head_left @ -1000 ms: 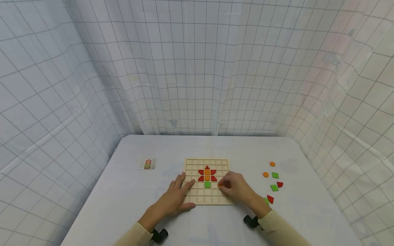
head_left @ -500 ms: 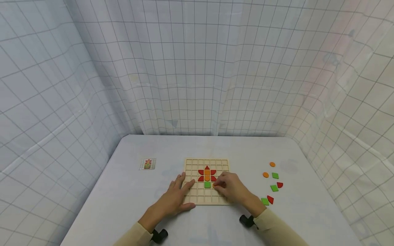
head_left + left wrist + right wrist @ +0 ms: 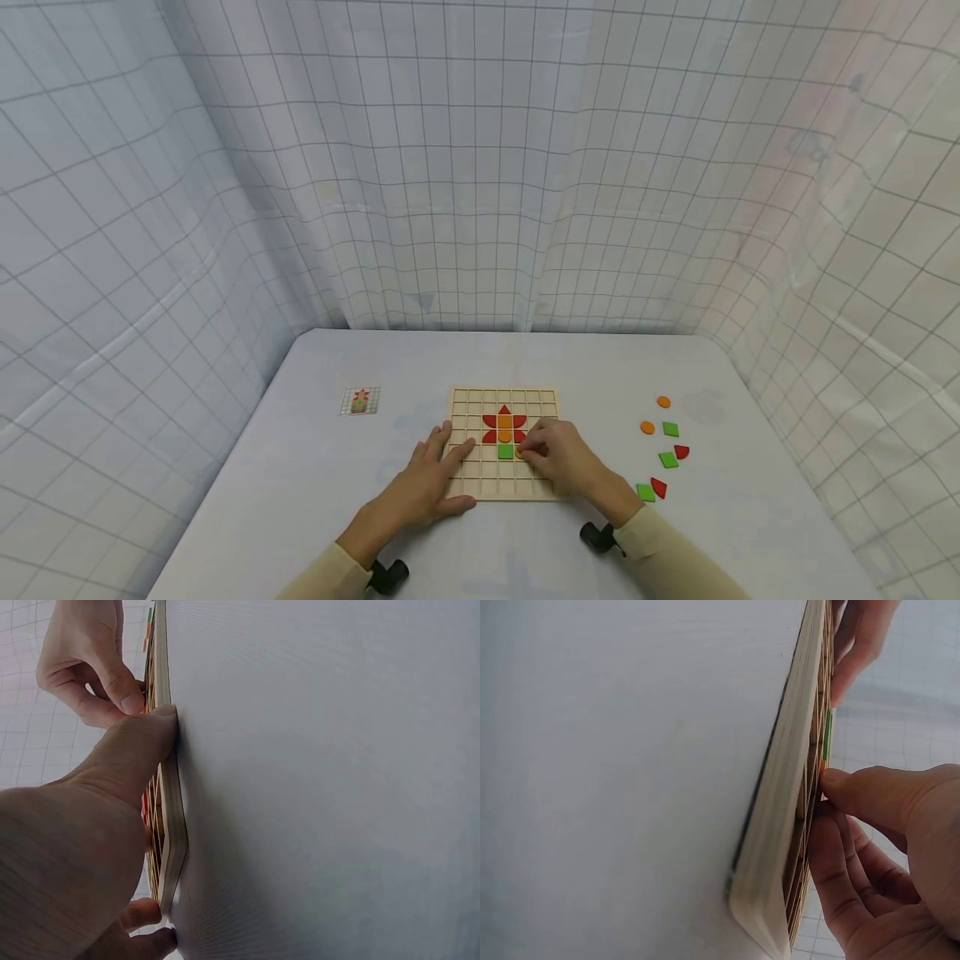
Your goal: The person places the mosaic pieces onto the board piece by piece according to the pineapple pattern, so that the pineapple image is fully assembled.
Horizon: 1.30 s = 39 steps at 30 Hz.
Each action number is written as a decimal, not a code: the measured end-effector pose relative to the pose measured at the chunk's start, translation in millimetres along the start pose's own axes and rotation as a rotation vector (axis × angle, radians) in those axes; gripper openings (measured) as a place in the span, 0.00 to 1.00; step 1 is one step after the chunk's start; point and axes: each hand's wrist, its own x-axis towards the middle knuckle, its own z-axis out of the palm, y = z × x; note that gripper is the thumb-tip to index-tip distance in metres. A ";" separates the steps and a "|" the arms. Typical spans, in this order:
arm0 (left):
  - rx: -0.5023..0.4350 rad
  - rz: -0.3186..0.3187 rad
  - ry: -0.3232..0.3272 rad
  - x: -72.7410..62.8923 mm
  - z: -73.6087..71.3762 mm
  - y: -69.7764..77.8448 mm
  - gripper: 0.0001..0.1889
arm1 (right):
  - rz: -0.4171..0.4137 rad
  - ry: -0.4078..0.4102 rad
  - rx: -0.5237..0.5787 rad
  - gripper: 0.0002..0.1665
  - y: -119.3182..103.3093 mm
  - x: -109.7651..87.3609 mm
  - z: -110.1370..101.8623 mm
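Observation:
A wooden grid board (image 3: 487,487) lies on the table, with red pieces, orange pieces and a green square (image 3: 506,451) set in its middle cells. My left hand (image 3: 423,483) rests with spread, straight fingers on the board's left side, its thumb at the front edge. My right hand (image 3: 566,457) pinches an orange round piece (image 3: 519,452) between thumb and fingertips, right at the cell beside the green square. Most of that piece is hidden by the fingers. In the right wrist view the thumb (image 3: 840,782) presses close to the board's top face.
To the right lie loose pieces: orange discs (image 3: 647,427), green pieces (image 3: 668,459) and red pieces (image 3: 659,487). A small pattern card (image 3: 361,401) with a printed figure lies at the left. Grid-patterned curtains (image 3: 480,167) surround the white table (image 3: 300,500).
My right hand has moved left with the orange piece, to the cell right of the green square, uncovering a green piece on the table. The left hand has stayed put.

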 end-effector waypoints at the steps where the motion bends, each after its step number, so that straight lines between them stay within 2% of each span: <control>1: 0.001 0.001 -0.001 -0.2 -0.1 -0.2 0.49 | 0.000 0.002 0.002 0.03 0.0 0.5 0.1; 10: -0.004 0.010 0.001 0.5 -0.3 -1.1 0.50 | 0.011 0.015 0.002 0.03 -1.1 -1.6 -1.5; 17: 0.004 0.013 0.007 0.3 0.6 -1.6 0.50 | 0.056 0.071 -0.033 0.04 7.8 -5.4 -10.4; 28: 0.008 0.010 0.002 -1.4 -1.5 -0.4 0.50 | 0.189 0.179 -0.128 0.10 42.8 -15.0 -47.5; 36: -0.008 0.018 0.001 -1.4 -0.5 -2.0 0.50 | 0.233 0.252 -0.181 0.15 80.5 -29.5 -80.2; 39: -0.004 0.018 0.001 -1.4 0.7 -3.0 0.50 | 0.251 0.271 -0.156 0.18 93.8 -35.9 -93.8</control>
